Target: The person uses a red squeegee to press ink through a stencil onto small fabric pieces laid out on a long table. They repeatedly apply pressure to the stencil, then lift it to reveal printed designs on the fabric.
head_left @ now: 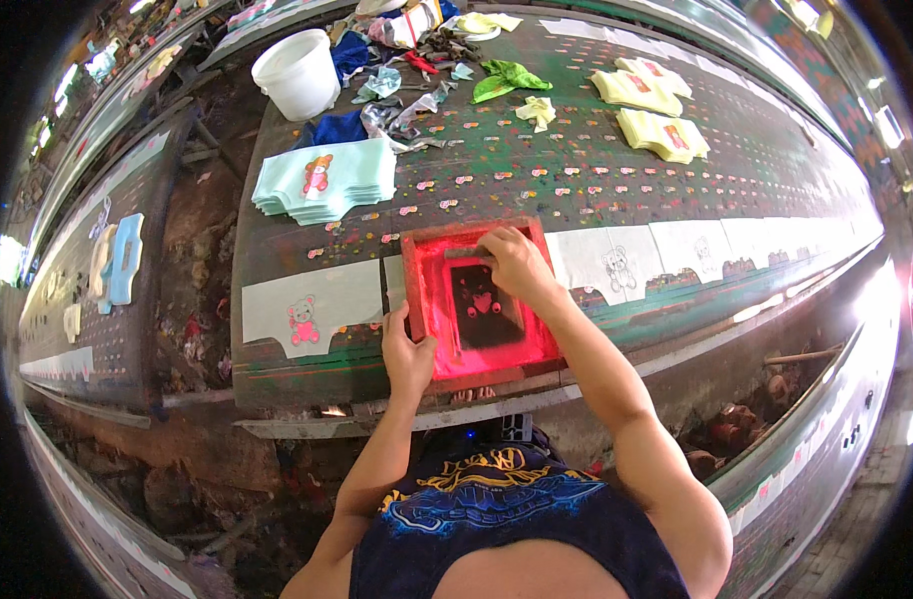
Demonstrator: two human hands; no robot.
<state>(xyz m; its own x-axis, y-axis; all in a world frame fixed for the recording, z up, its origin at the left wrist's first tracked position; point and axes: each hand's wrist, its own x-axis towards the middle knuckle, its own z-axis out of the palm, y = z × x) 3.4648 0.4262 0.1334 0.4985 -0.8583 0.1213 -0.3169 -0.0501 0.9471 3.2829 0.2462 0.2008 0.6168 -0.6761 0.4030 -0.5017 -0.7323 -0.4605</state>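
A wooden screen printing frame (481,377), its mesh covered in bright pink ink around a dark bear pattern, lies flat at the table's near edge. My left hand (409,357) grips the frame's left side. Inside the frame, near its far edge, my right hand (516,265) is closed on a squeegee (463,254), partly hidden by the fingers. Left of the frame lies a white cloth piece (351,295) printed with a bear and a pink heart. To the right, white pieces (586,255) with bear outlines lie in a row, the nearest partly behind the frame.
A stack of pale blue printed pieces (361,180) sits beyond the frame at left. Behind it are a white bucket (299,75) and crumpled rags (406,110). Yellow printed pieces (666,135) lie at the far right. Another long table (52,309) stands across a gap on the left.
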